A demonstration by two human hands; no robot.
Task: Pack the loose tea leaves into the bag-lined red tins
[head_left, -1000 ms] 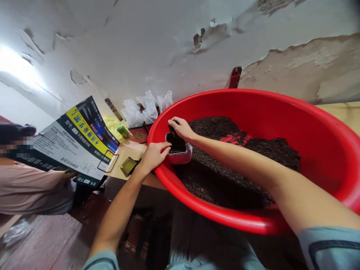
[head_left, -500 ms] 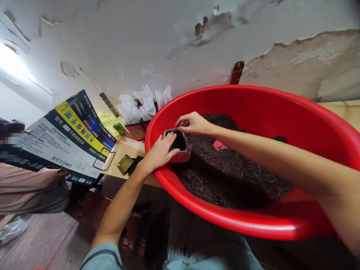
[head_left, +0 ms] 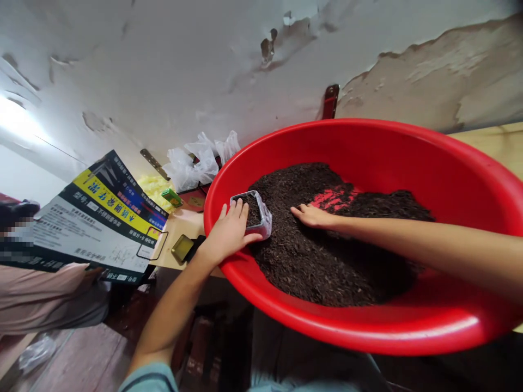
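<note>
A large red basin (head_left: 408,333) holds a heap of dark, dry loose leaves (head_left: 286,267) that look like tea. On its left inner side is a small rectangular tin (head_left: 267,235) lined with clear plastic and filled with the same leaves. My left hand (head_left: 226,234) lies over the tin's near left edge, fingers stretched out on the leaves inside and thumb along the outer side. Its fingers are open. Farther right, my right hand (head_left: 312,216) rests low on the heap, fingers extended to the left and touching the leaves, with nothing seen gripped.
Left of the basin, an open small tin (head_left: 182,249) lies on the wooden table (head_left: 169,228). Behind stand clear plastic bags (head_left: 192,166) and a green packet (head_left: 171,197). A large printed cardboard (head_left: 110,212) leans at the left, beside another person (head_left: 53,296).
My right hand has left the tin's edge and moved right and down onto the heap. Leaves in the tin now show more. More red basin bottom shows through. My left hand stays on the tin.
</note>
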